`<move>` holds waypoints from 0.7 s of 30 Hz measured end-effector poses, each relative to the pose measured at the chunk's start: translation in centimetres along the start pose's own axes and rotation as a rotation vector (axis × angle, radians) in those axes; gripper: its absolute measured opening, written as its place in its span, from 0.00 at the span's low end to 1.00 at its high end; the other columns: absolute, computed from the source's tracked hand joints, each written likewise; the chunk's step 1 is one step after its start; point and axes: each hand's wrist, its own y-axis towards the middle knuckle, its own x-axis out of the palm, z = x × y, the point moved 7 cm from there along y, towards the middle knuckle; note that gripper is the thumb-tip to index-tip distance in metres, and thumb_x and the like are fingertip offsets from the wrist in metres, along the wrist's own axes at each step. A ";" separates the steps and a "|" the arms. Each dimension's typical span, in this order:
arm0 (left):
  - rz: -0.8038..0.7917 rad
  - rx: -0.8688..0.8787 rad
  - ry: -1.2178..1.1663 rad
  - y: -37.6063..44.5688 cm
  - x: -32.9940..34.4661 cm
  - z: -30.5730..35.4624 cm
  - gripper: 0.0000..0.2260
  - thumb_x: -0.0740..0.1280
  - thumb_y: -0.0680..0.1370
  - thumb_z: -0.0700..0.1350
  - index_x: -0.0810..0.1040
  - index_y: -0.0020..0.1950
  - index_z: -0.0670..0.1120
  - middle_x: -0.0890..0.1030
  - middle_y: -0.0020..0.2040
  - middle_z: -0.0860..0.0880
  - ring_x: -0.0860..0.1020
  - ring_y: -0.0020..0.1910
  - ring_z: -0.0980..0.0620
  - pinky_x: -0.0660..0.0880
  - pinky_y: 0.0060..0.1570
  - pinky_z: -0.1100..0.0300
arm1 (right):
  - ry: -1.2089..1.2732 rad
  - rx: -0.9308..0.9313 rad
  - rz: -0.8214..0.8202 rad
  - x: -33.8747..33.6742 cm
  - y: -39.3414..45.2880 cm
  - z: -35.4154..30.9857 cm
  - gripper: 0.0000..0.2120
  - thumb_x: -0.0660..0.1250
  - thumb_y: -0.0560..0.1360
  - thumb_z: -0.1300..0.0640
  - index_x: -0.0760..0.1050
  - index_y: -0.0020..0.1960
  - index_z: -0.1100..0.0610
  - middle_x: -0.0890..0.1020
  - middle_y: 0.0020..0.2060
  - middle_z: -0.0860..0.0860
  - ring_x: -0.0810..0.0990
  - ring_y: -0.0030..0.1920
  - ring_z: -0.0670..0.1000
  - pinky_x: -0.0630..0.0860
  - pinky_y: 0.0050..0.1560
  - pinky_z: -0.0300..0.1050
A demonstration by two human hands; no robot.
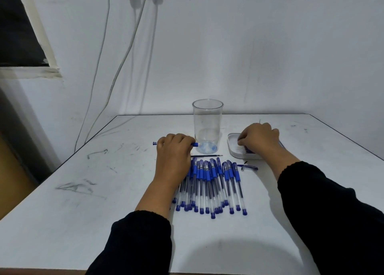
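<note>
My left hand (173, 150) grips a blue pen barrel (194, 144) lying sideways; its ends stick out on both sides of my fist. My right hand (258, 139) reaches into a small white tray (232, 148), fingers curled down over small parts inside; what they hold is hidden. A thin ink refill (206, 156) lies on the white table (104, 181) between my hands. A pile of several blue capped pens (209, 187) lies near me. A loose pen cap (248, 167) sits to the right of the pile.
A tall clear plastic cup (207, 125) stands upright behind the refill, between my hands, with nothing in it. The table meets a white wall at the back. Cables (122, 67) hang down the wall at the left.
</note>
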 end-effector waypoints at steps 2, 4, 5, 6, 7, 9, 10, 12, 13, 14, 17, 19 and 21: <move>-0.005 0.003 -0.002 0.0 0.0 0.1 0.10 0.72 0.70 0.34 0.82 0.48 0.45 0.82 0.45 0.49 0.77 0.44 0.45 0.67 0.51 0.49 | -0.117 0.005 -0.021 0.4 0.5 1.1 0.08 0.69 0.74 0.50 0.81 0.52 0.46 0.80 0.52 0.49 0.70 0.60 0.56 0.63 0.57 0.50; -0.016 0.005 -0.003 0.0 0.1 0.2 0.10 0.72 0.70 0.34 0.82 0.48 0.45 0.82 0.45 0.49 0.77 0.45 0.45 0.68 0.51 0.49 | -0.225 0.012 -0.056 1.1 1.0 2.0 0.09 0.68 0.73 0.53 0.80 0.53 0.47 0.79 0.51 0.48 0.69 0.59 0.55 0.62 0.56 0.50; -0.022 0.007 -0.004 0.0 0.2 0.2 0.09 0.72 0.70 0.34 0.82 0.48 0.45 0.82 0.45 0.49 0.77 0.45 0.45 0.68 0.51 0.49 | -0.260 0.016 -0.076 1.4 1.2 2.4 0.10 0.67 0.73 0.54 0.80 0.53 0.48 0.79 0.50 0.48 0.69 0.59 0.54 0.62 0.57 0.51; -0.029 0.010 -0.005 0.0 0.2 0.3 0.09 0.72 0.70 0.34 0.81 0.48 0.46 0.82 0.45 0.49 0.77 0.45 0.45 0.67 0.51 0.49 | -0.285 0.016 -0.086 1.8 1.3 2.6 0.10 0.67 0.73 0.56 0.80 0.53 0.48 0.79 0.50 0.48 0.69 0.58 0.54 0.62 0.57 0.51; -0.035 0.012 -0.008 -0.1 0.3 0.4 0.09 0.72 0.70 0.34 0.81 0.48 0.46 0.82 0.45 0.49 0.77 0.45 0.45 0.67 0.52 0.49 | -0.302 0.012 -0.087 2.0 1.5 2.8 0.11 0.66 0.73 0.57 0.80 0.54 0.47 0.79 0.50 0.47 0.69 0.58 0.53 0.62 0.57 0.51; -0.043 0.016 -0.014 -0.1 0.3 0.4 0.09 0.72 0.70 0.35 0.81 0.47 0.46 0.82 0.45 0.50 0.77 0.45 0.45 0.68 0.51 0.49 | -0.312 -0.004 -0.070 2.3 1.7 2.8 0.12 0.66 0.72 0.58 0.80 0.53 0.47 0.80 0.49 0.47 0.70 0.57 0.53 0.62 0.58 0.51; -0.047 0.017 -0.017 -0.1 0.4 0.4 0.09 0.72 0.70 0.35 0.81 0.48 0.46 0.82 0.45 0.50 0.77 0.45 0.45 0.68 0.51 0.49 | -0.316 -0.014 -0.058 2.3 1.8 2.7 0.13 0.65 0.72 0.59 0.80 0.53 0.47 0.80 0.49 0.47 0.70 0.57 0.53 0.62 0.57 0.51; -0.052 0.017 -0.018 0.0 0.5 0.4 0.10 0.73 0.70 0.35 0.81 0.48 0.46 0.82 0.45 0.50 0.77 0.45 0.45 0.68 0.51 0.49 | -0.338 -0.037 -0.028 2.3 1.8 2.5 0.13 0.65 0.71 0.60 0.80 0.53 0.48 0.80 0.49 0.48 0.70 0.56 0.53 0.62 0.57 0.51; -0.054 0.018 -0.019 0.0 0.5 0.4 0.10 0.73 0.70 0.35 0.81 0.48 0.46 0.82 0.45 0.50 0.77 0.45 0.45 0.68 0.51 0.49 | -0.347 -0.048 -0.015 2.2 1.8 2.3 0.13 0.65 0.71 0.60 0.80 0.53 0.48 0.80 0.49 0.48 0.71 0.56 0.53 0.62 0.58 0.51; -0.056 0.017 -0.019 0.0 0.6 0.4 0.10 0.73 0.70 0.35 0.81 0.48 0.47 0.82 0.45 0.50 0.77 0.45 0.46 0.68 0.51 0.50 | -0.352 -0.055 -0.009 2.2 1.8 2.3 0.13 0.64 0.71 0.60 0.79 0.53 0.48 0.79 0.49 0.48 0.71 0.56 0.53 0.62 0.58 0.50; -0.066 0.013 -0.023 0.0 0.7 0.4 0.09 0.72 0.70 0.35 0.81 0.48 0.47 0.82 0.45 0.50 0.77 0.46 0.46 0.67 0.52 0.50 | -0.366 -0.061 -0.021 2.4 1.7 2.3 0.14 0.63 0.72 0.61 0.79 0.53 0.48 0.79 0.50 0.48 0.71 0.57 0.54 0.63 0.59 0.50; -0.074 0.009 -0.028 -0.1 0.8 0.4 0.09 0.72 0.71 0.36 0.81 0.48 0.47 0.82 0.46 0.50 0.77 0.46 0.46 0.66 0.52 0.50 | -0.373 -0.068 -0.026 2.6 1.6 2.3 0.13 0.62 0.74 0.60 0.79 0.54 0.48 0.78 0.50 0.48 0.71 0.56 0.54 0.63 0.58 0.50; -0.080 0.008 -0.031 -0.1 0.8 0.3 0.09 0.72 0.71 0.36 0.81 0.48 0.47 0.82 0.46 0.50 0.76 0.46 0.46 0.66 0.52 0.50 | -0.382 -0.083 -0.033 2.7 1.4 2.3 0.13 0.61 0.75 0.60 0.78 0.55 0.48 0.77 0.51 0.49 0.71 0.56 0.54 0.63 0.58 0.51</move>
